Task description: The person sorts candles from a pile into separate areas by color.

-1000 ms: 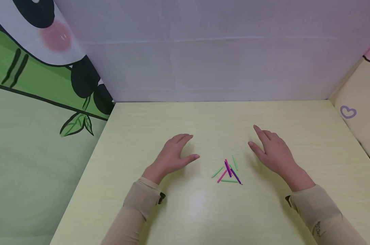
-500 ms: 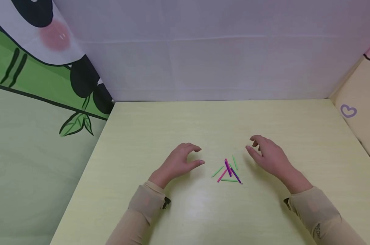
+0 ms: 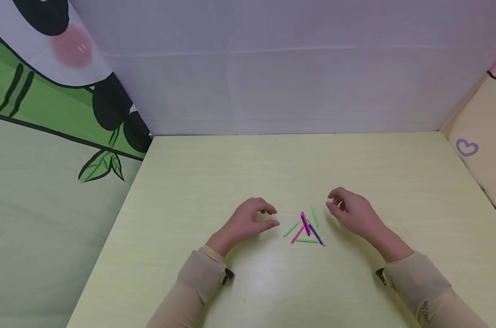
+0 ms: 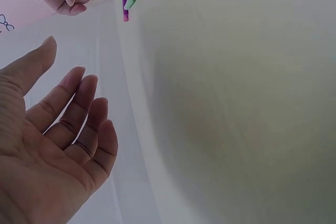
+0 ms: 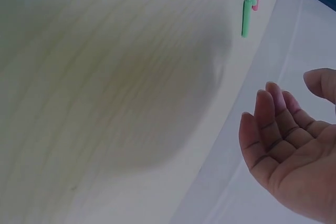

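Observation:
Several thin short sticks lie in a loose heap on the pale tabletop in the head view: a green stick [image 3: 315, 217] at the back, another at the left, a pink stick [image 3: 297, 234], a purple stick [image 3: 317, 235] and a green one along the front. Some cross each other. My left hand [image 3: 248, 221] hovers just left of the heap, thumb and fingers apart and loosely bent, holding nothing. To the right and slightly behind the heap, my right hand [image 3: 354, 212] hovers likewise with a bare palm, as the right wrist view shows. Neither hand touches a stick.
The table [image 3: 231, 159] has a light wood look. A pale lilac cloth wall [image 3: 272, 82] rises at its back edge. A printed green and white panel [image 3: 47, 205] stands at the left, a cream one [image 3: 483, 136] with a heart at the right.
Both hands have come nearer the sticks, the left moving right and toward the body, the right moving left and toward the body. Their fingers have bent more. The sticks have stayed put.

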Available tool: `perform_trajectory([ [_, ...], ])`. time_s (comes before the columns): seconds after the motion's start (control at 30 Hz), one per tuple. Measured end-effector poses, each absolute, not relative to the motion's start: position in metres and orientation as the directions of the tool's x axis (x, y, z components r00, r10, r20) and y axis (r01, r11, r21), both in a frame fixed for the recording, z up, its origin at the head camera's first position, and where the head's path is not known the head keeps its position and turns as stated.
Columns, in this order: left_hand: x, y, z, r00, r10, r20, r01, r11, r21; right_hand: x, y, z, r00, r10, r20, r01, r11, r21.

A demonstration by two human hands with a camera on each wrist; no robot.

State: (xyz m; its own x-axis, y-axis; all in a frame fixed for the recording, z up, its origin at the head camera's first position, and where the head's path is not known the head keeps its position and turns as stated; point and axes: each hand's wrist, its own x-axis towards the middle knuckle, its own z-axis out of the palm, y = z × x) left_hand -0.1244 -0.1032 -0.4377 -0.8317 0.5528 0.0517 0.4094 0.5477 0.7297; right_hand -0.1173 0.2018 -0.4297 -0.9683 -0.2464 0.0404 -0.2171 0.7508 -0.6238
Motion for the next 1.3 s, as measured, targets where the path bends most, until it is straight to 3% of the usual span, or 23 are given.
perform_trajectory([
  [0.43,-0.121,-0.093,-0.446,-0.832,0.549,-0.081,0.279,0.539,0.795,-0.115,0.197,-0.433,-0.963,-0.266,-0.029,-0.183,0.735,-0.653],
  [0.9,-0.119,-0.088,-0.451,-0.817,0.560,-0.135,0.167,0.455,0.875,-0.112,0.193,-0.436,-0.955,-0.263,-0.138,-0.078,0.669,-0.739],
  [1.3,-0.118,-0.085,-0.459,-0.820,0.556,-0.137,0.143,0.430,0.892,-0.106,0.187,-0.450,-0.951,-0.207,-0.230,0.057,0.613,-0.788],
])
